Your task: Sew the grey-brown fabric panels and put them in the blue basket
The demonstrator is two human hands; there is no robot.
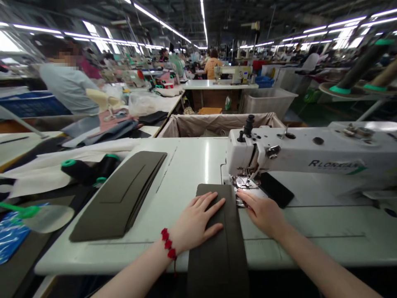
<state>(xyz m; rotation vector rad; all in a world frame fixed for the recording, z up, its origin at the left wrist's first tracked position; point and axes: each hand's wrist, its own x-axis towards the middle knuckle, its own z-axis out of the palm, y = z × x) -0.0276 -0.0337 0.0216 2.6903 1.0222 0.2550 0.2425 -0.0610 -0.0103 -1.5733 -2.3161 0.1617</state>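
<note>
A dark olive fabric panel point(218, 260) lies lengthwise in front of me, its near end reaching past the table's front edge. My left hand point(201, 217) rests flat on it with fingers spread, a red bracelet at the wrist. On the right, my right hand point(265, 213) has its fingers stretched out. Its fingertips are at the panel's right edge, by the metal needle plate point(246, 183) of the white sewing machine point(310, 153). A stack of similar olive panels point(120, 198) sits to the left, with a dark line marked on the top one.
Behind the machine's needle area lies a black phone-like slab point(276, 190). Black thread cones point(77, 171) and a clear bottle with green spout point(49, 217) stand left. A cloth-lined bin point(223, 121) is beyond the table point(186, 165). A person point(66, 82) sits at far left.
</note>
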